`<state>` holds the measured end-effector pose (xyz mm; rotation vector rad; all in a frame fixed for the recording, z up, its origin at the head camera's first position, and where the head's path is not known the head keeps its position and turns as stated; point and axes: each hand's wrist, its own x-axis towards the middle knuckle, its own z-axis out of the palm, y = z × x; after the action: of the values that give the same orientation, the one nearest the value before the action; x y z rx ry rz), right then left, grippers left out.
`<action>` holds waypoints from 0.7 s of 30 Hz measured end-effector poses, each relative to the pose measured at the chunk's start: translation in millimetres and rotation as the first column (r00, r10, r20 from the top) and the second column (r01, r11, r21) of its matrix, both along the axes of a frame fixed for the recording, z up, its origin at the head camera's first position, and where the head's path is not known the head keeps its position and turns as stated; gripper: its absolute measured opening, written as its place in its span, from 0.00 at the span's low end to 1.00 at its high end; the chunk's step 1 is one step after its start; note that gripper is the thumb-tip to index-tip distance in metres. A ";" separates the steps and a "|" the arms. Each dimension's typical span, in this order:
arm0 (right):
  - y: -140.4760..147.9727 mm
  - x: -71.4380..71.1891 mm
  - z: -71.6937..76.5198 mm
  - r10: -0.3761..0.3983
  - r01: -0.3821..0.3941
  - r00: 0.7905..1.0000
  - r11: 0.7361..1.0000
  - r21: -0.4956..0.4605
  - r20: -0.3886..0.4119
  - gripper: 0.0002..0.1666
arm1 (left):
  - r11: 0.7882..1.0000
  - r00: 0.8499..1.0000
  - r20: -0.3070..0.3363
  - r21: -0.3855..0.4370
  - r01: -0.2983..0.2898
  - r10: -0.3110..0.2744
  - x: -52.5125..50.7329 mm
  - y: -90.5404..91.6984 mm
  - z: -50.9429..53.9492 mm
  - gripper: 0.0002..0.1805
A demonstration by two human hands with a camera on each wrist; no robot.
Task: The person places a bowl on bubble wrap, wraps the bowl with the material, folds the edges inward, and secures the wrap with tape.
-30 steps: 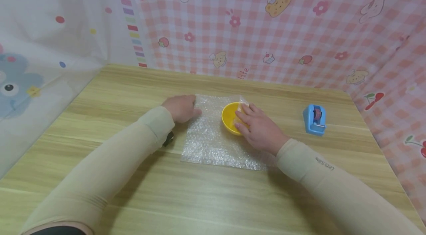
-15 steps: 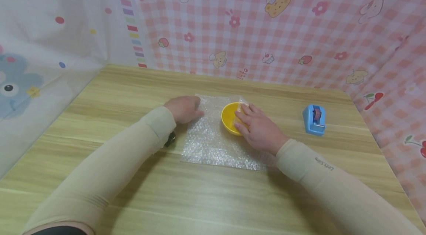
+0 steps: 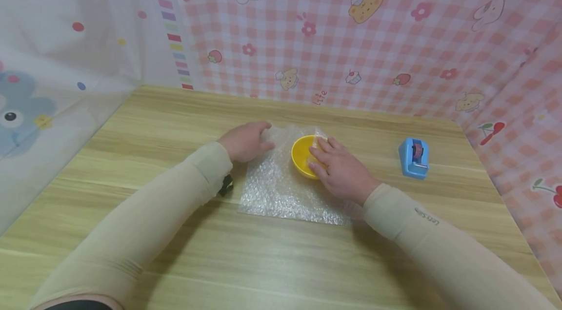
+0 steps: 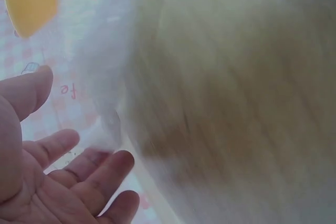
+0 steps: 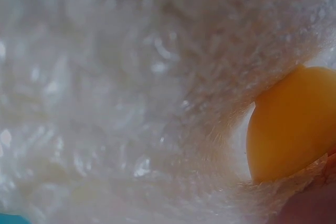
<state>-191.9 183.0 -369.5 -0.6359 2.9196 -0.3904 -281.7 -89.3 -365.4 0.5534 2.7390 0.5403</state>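
Note:
In the head view a yellow bowl (image 3: 302,155) stands on a sheet of bubble wrap (image 3: 274,193) at mid-table. My right hand (image 3: 342,168) presses a fold of the wrap onto the bowl's right side, its fingers fairly straight. At the sheet's far left corner is my left hand (image 3: 247,141), thumb and fingers apart. The left wrist view shows those fingers (image 4: 107,174) loosely extended, the tips touching the blurred edge of the wrap. Up close, the right wrist view has the bowl's yellow side (image 5: 291,124) beside crinkled wrap; most of the right hand is out of sight there.
A blue tape dispenser (image 3: 414,157) with a reddish roll stands to the right on the wooden table (image 3: 281,266). Behind the table hangs a pink checked cloth (image 3: 307,56), with a pale printed cloth (image 3: 88,46) at the left.
My left hand has shifted a little to the right, and the far left corner of the bubble wrap has come inward with it. My right hand and the bowl look unmoved.

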 end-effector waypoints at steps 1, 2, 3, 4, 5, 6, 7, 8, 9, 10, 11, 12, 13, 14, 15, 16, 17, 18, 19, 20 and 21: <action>0.0 -0.1 -0.1 -0.002 0.002 1.000 1.000 0.001 0.002 0.36 | 1.000 1.000 -0.006 0.010 0.000 0.000 0.3 0.5 -0.1 0.40; 0.0 -0.1 -0.1 -0.004 0.004 1.000 1.000 0.001 0.004 0.37 | 1.000 1.000 -0.011 0.017 0.000 0.000 0.6 1.1 -0.3 0.40; -0.1 -0.2 -0.1 -0.004 0.004 1.000 1.000 0.001 0.004 0.37 | 1.000 1.000 -0.014 0.025 0.000 0.000 0.9 1.5 -0.2 0.40; -0.2 -0.3 -0.2 -0.005 0.005 1.000 1.000 0.001 0.005 0.37 | 1.000 1.000 -0.015 0.030 -0.002 0.002 1.5 2.0 0.0 0.40; -0.2 0.0 -0.1 -0.005 0.005 1.000 1.000 0.000 0.006 0.37 | 0.999 1.000 -0.016 0.034 -0.001 0.002 2.0 2.4 0.2 0.40; -0.2 0.0 -0.1 -0.004 0.004 1.000 1.000 -0.001 0.005 0.37 | 0.999 1.000 -0.015 0.038 -0.004 0.005 2.5 2.8 0.4 0.40; -0.3 0.1 -0.1 -0.003 0.003 1.000 1.000 -0.001 0.006 0.37 | 0.999 1.000 -0.014 0.046 -0.009 0.010 3.1 3.2 0.7 0.40; -0.4 0.3 -0.1 -0.002 0.002 1.000 1.000 -0.003 0.006 0.36 | 0.998 1.000 -0.011 0.054 -0.015 0.016 3.7 3.7 1.2 0.40; -0.5 0.3 -0.2 -0.002 0.002 1.000 1.000 -0.004 0.007 0.36 | 0.998 1.000 -0.008 0.062 -0.022 0.023 4.4 4.2 1.6 0.40; -0.7 0.4 -0.3 -0.003 0.003 1.000 1.000 -0.005 0.008 0.36 | 0.997 1.000 -0.005 0.069 -0.031 0.031 4.9 4.8 1.9 0.41; -0.9 0.5 -0.3 -0.005 0.005 1.000 1.000 -0.007 0.009 0.36 | 0.996 0.999 -0.002 0.077 -0.038 0.039 5.4 5.4 2.1 0.42; -0.9 0.5 -0.5 -0.006 0.006 1.000 1.000 -0.008 0.010 0.36 | 0.995 0.999 -0.002 0.084 -0.049 0.049 5.7 5.9 2.1 0.42; -1.0 0.4 -0.7 -0.007 0.007 1.000 1.000 -0.008 0.010 0.36 | 0.994 0.998 0.000 0.093 -0.055 0.055 6.2 6.4 2.1 0.43; -1.1 0.3 -0.8 -0.008 0.008 1.000 1.000 -0.009 0.009 0.36 | 0.993 0.998 0.000 0.099 -0.060 0.061 6.4 6.8 1.8 0.44; -1.3 0.3 -0.8 -0.010 0.010 1.000 1.000 -0.009 0.009 0.36 | 0.992 0.998 0.001 0.107 -0.064 0.065 6.4 7.1 1.4 0.45; -1.4 0.2 -0.9 -0.010 0.010 1.000 1.000 -0.010 0.008 0.36 | 0.991 0.998 0.001 0.113 -0.068 0.068 6.4 7.3 0.9 0.46; -1.4 0.3 -0.8 -0.010 0.010 1.000 1.000 -0.011 0.008 0.36 | 0.991 0.998 0.000 0.115 -0.070 0.070 6.3 7.5 0.4 0.47; -1.4 0.3 -0.9 -0.011 0.011 1.000 1.000 -0.011 0.008 0.36 | 0.991 0.998 -0.001 0.118 -0.070 0.070 6.3 7.6 0.2 0.48; -1.4 0.3 -0.9 -0.011 0.011 1.000 1.000 -0.013 0.008 0.36 | 0.990 0.998 -0.001 0.125 -0.070 0.071 6.2 7.7 0.0 0.49; -1.5 0.3 -0.9 -0.011 0.011 1.000 1.000 -0.015 0.007 0.36 | 0.989 0.997 -0.001 0.131 -0.073 0.073 6.1 7.7 -0.2 0.50; -1.4 0.3 -0.9 -0.010 0.010 1.000 1.000 -0.017 0.006 0.36 | 0.988 0.997 0.000 0.137 -0.077 0.077 6.1 7.9 -0.1 0.50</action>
<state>-191.7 181.6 -370.5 -0.6216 2.9175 -0.4175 -275.6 -81.4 -365.5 0.4827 2.7524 0.7506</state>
